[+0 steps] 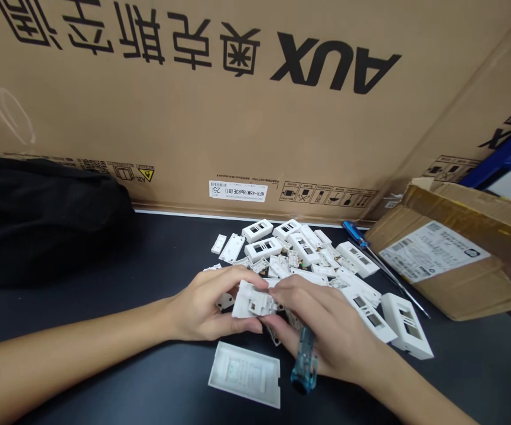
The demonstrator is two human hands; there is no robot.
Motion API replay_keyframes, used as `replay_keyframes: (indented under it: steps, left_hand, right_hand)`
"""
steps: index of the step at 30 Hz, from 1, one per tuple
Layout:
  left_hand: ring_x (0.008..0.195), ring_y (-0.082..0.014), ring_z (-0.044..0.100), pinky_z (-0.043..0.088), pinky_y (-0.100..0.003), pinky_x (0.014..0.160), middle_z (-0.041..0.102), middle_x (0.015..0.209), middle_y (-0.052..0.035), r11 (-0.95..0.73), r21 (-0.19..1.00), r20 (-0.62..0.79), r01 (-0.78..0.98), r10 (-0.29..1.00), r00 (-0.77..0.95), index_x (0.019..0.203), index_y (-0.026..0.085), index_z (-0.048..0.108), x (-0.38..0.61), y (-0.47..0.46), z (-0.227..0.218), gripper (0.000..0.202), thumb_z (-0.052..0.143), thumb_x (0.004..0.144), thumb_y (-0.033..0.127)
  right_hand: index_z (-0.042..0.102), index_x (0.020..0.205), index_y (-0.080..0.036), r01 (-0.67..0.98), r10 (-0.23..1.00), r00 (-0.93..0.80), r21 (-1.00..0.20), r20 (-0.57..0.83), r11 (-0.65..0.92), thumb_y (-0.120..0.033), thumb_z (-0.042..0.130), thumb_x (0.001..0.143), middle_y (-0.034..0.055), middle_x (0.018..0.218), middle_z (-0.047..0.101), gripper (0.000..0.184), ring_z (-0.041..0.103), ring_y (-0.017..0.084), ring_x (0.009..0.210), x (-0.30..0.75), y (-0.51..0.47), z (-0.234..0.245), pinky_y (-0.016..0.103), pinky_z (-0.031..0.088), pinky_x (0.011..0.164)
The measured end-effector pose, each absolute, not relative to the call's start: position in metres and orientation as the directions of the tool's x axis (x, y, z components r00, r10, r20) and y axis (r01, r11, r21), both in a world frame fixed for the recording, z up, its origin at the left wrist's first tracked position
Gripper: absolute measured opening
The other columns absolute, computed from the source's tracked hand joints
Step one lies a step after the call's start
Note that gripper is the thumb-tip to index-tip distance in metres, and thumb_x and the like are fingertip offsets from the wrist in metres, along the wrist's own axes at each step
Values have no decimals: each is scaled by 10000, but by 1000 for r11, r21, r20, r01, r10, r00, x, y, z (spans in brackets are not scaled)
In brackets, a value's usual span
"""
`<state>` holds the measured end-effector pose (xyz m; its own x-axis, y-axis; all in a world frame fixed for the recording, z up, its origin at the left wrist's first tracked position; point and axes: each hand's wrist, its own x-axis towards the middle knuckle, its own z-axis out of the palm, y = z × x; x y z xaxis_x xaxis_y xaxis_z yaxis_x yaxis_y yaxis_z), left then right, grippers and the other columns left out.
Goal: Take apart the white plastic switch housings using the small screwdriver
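My left hand [204,307] and my right hand [326,324] meet over a dark table, both closed on a white plastic socket module [251,301]. The left fingers curl round its left side and top. The right fingers pinch its right end, and the same hand also grips a small screwdriver with a clear blue handle [303,366] that points down toward me. A white square faceplate [246,373] lies flat just below the hands.
Several white socket parts [308,251] are heaped behind the hands. A second blue-handled screwdriver [381,265] lies by an open cardboard box [459,260] at the right. A big AUX carton [237,100] stands behind, and black cloth [38,218] lies at the left.
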<state>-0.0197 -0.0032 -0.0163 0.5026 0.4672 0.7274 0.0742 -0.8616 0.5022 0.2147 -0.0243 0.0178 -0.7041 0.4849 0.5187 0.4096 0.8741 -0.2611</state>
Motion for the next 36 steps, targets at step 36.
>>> replay_keyframes:
  steps: [36]
  left_hand:
    - [802, -160, 704, 566, -291, 734, 714, 862, -32, -51, 967, 188, -249, 803, 566, 1004, 213, 537, -5, -15, -8, 304, 603, 990, 509]
  right_hand:
    - [656, 1021, -187, 420, 606, -535, -436, 589, 796, -148, 582, 969, 34, 814, 629, 98, 589, 134, 690, 206, -26, 25, 257, 507, 604]
